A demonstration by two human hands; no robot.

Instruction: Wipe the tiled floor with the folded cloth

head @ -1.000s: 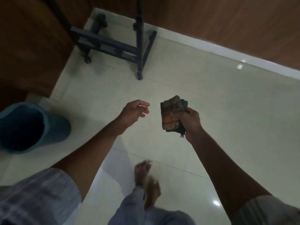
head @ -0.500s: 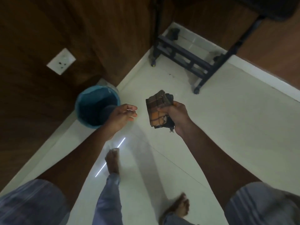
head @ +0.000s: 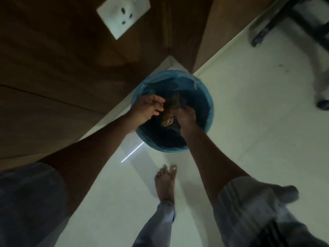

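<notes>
Head cam looks straight down at the floor with wood walls meeting at a corner, socket up top. A blue bin sits in that corner. Both hands are over its mouth: right hand gripping the cloth, left hand with fingers curled at the cloth's edge, can't tell if it's actually pinching it. One bare foot just below.

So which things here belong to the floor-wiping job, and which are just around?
Job: folded checked cloth, gripped by right hand; left hand beside it; pale tiled floor.
Around: blue round bin, white wall socket, dark metal stand.
</notes>
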